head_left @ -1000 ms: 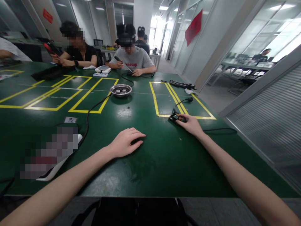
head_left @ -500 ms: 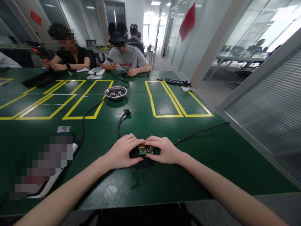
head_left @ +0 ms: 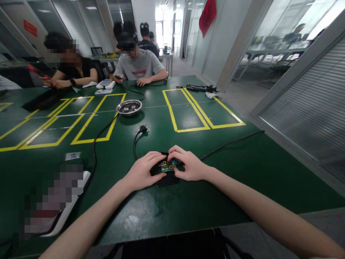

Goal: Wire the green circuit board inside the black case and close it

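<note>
A small green circuit board (head_left: 165, 168) with copper-wound coils sits between my hands, just above the table. Black casing shows behind it, and a flat black piece (head_left: 168, 180) lies below on the table side. My left hand (head_left: 144, 171) curves around the left end, thumb along the lower edge and fingers over the top. From the right, my right hand (head_left: 188, 165) pinches the board's right part, its thumb low and its fingers arched over the upper edge. Palms and fingers hide both ends of the board and casing.
A black cable with a plug (head_left: 144, 129) lies beyond my hands, and another cable (head_left: 229, 147) runs right. Further off is a metal bowl (head_left: 129, 108) holding metal parts. A white-edged object (head_left: 67, 205), mostly blurred, lies left. Two people sit across the green table (head_left: 129, 219).
My right hand has shifted on the board, its fingers lifting higher and more of the board showing. The view has tilted slightly. Across the table, a person's hand with a tool has lowered.
</note>
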Demonstrator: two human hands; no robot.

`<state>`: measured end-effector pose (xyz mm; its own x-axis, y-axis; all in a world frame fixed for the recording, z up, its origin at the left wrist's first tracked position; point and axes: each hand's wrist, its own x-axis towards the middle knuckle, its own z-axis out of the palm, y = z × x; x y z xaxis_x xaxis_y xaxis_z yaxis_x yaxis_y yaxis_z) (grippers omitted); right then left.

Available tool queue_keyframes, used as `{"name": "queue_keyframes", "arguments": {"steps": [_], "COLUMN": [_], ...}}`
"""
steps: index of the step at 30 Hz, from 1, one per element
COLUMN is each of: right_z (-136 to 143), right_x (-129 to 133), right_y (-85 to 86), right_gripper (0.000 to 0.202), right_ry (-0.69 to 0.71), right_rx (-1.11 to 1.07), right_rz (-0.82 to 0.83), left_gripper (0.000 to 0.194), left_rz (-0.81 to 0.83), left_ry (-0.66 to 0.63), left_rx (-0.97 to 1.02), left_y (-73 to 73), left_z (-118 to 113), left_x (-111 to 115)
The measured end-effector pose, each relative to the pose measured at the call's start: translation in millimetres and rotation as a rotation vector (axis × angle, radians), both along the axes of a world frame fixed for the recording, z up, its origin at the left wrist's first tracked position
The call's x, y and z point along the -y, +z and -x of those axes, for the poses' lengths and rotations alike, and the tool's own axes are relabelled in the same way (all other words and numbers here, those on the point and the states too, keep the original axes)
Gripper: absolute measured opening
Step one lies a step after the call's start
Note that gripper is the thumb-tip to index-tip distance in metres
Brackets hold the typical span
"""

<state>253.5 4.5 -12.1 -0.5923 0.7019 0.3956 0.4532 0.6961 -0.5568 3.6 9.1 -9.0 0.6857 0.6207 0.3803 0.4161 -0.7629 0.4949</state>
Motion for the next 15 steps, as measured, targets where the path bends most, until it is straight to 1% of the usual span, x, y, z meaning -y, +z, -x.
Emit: {"name": "queue_keyframes", "arguments": {"steps": [3,7,10,15], "right_z": [6.0,10.4,10.3,9.9], "right_x": [-0.9,0.8,2.5,4.3], "right_y": [-1.3,-2.1,-2.0,-2.5], "right_gripper": [0.029,0.029,0.029,0.036], "right_ry": [0.013,-0.013,-0.018,-0.046], "right_rx": [-0.006,0.016,0.033,0.103], "right_rz": [0.02,0.036,0.037,0.032], "left_gripper": [0.039,0.034,0.026,0.016], "left_rz": [0.005,-0.013,-0.038,-0.052], "left_ry": [-0.018,-0.029,-0.005,0.043], "left_rx": [0.011,0.062,0.097,0.082], "left_y": [-2.5,-2.4,0.2,1.3], "left_z": [-0.1,1.0,2.8,7.1], "left_x": [-2.3,-4.3,-4.1,-0.2]}}
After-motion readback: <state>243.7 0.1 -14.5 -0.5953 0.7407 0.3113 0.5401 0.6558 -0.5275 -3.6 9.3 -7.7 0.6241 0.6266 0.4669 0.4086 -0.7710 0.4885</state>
